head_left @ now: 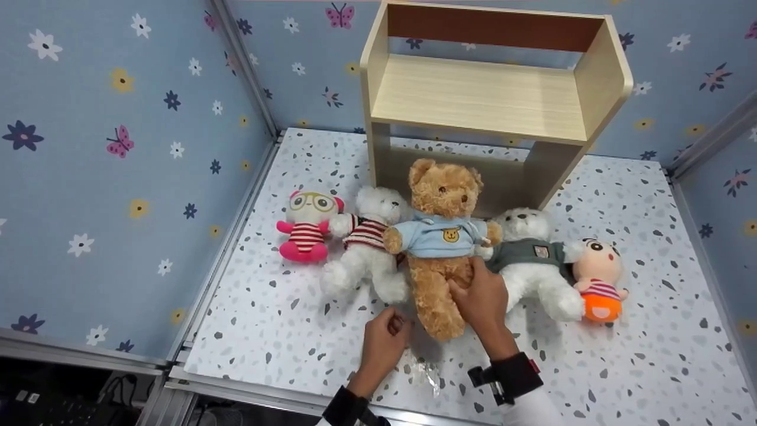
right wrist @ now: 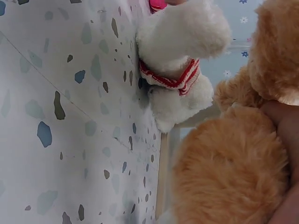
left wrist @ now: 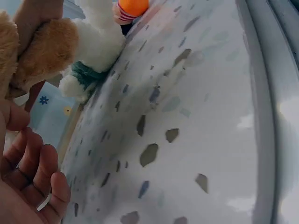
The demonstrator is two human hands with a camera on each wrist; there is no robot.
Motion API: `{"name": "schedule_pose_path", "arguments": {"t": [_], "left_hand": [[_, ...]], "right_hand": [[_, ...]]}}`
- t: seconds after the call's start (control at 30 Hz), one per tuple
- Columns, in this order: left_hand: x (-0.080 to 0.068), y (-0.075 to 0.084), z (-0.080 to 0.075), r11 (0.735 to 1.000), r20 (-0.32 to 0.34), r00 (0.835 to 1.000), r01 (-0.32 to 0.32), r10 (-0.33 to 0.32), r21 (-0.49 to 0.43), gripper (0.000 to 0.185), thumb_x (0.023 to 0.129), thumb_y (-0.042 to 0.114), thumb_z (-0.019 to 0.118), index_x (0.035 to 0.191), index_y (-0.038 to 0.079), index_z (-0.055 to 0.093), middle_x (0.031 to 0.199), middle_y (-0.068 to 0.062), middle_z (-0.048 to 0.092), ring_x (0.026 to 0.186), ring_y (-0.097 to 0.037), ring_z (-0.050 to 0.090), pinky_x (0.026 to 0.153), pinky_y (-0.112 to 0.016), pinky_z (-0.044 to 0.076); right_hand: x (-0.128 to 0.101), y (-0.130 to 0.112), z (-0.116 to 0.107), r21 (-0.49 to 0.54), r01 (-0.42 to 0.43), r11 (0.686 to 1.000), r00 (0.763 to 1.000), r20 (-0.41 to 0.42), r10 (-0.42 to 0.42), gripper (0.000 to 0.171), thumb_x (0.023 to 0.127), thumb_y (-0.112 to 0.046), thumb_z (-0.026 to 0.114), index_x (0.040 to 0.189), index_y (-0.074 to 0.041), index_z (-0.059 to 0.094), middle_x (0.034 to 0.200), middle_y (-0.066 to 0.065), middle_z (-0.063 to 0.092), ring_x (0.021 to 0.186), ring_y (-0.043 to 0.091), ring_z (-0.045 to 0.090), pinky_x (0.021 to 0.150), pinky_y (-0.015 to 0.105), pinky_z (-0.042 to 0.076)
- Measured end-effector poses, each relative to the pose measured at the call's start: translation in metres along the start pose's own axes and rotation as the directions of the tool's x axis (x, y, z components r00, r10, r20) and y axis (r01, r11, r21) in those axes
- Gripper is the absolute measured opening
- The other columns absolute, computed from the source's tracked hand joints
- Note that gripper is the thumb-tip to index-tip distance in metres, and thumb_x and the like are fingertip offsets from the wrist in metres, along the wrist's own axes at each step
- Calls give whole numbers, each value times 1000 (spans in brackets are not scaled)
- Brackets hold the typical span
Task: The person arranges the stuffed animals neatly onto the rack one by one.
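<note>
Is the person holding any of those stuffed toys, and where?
The right hand grips the brown teddy bear by its leg; the left hand holds nothing.
</note>
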State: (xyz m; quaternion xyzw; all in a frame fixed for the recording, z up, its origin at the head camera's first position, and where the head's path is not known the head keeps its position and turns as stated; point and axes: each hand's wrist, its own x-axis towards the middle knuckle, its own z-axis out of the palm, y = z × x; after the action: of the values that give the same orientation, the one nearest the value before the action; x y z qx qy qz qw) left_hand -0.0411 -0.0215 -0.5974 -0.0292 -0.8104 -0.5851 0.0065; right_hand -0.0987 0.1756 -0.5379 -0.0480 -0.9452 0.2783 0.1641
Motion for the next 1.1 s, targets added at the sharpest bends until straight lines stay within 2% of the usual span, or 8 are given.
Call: {"name": "schedule_pose_path", "arguments": {"t": [0.17, 0.27, 0.4, 0.5, 0.77, 0.87, 1.0, 1.1], "left_hand": [[10, 25, -9, 990, -36, 998, -57, 52, -129, 8, 96, 22, 59, 96, 14, 61, 75, -14, 62, 59, -15, 54, 56, -24, 45], [17, 38, -14, 985, -15, 998, -58, 57, -162, 19, 97, 30, 56, 111, 18, 56, 89, -10, 62, 71, -16, 57, 67, -27, 48], [28, 54, -16, 986, 4, 1000, -24, 24, -163, 38, 95, 40, 57, 129, 27, 47, 111, -3, 60, 90, -13, 59, 80, -32, 49], [36, 61, -15, 985, 30, 999, -12, 18, -172, 50, 92, 43, 60, 137, 27, 42, 121, -3, 58, 98, -15, 61, 84, -35, 51], [45, 70, -7, 993, 134, 990, 53, -38, -105, 85, 81, 52, 71, 149, 24, 28, 126, -4, 57, 99, -16, 60, 80, -31, 51], [47, 72, -5, 994, 134, 989, 68, -57, -80, 94, 77, 55, 73, 150, 21, 25, 134, -7, 54, 110, -17, 59, 89, -34, 50], [50, 77, -4, 997, 119, 991, 60, -54, -52, 93, 78, 56, 72, 149, 15, 28, 143, -10, 48, 127, -20, 51, 104, -39, 42], [53, 80, -5, 998, 107, 994, 42, -37, -42, 88, 80, 54, 71, 147, 11, 33, 142, -11, 49, 128, -22, 50, 107, -40, 40]], "right_hand": [[-1, -1, -4, 19, -3, 1000, 1000, -14, 3, 39, 75, -29, 76, 106, -11, 58, 64, 9, 61, 57, 32, 58, 51, 45, 42], [-2, -2, -6, 29, -6, 1000, 1000, -28, 7, 38, 75, -29, 76, 105, -12, 59, 65, 8, 62, 56, 30, 58, 50, 43, 41], [-4, -3, -9, 48, -15, 999, 999, -45, 17, 40, 73, -28, 77, 104, -12, 59, 65, 8, 62, 55, 28, 57, 49, 41, 40], [-5, -3, -11, 56, -11, 998, 998, -55, 15, 42, 70, -28, 79, 102, -11, 58, 64, 8, 62, 54, 27, 56, 49, 40, 39], [-4, -4, -14, 141, -28, 990, 999, -28, 32, 38, 68, -24, 76, 98, -12, 56, 65, 4, 58, 54, 22, 53, 50, 35, 39], [-3, -5, -17, 176, -47, 983, 999, -6, 49, 39, 69, -23, 76, 100, -12, 54, 69, 4, 59, 58, 21, 55, 53, 35, 41], [-1, -7, -21, 228, -60, 972, 998, 28, 55, 44, 71, -22, 75, 106, -11, 51, 78, 6, 62, 64, 21, 57, 57, 36, 43], [0, -9, -25, 269, -58, 961, 997, 62, 42, 54, 73, -21, 75, 119, -11, 48, 90, 8, 66, 71, 22, 60, 62, 37, 45]]}}
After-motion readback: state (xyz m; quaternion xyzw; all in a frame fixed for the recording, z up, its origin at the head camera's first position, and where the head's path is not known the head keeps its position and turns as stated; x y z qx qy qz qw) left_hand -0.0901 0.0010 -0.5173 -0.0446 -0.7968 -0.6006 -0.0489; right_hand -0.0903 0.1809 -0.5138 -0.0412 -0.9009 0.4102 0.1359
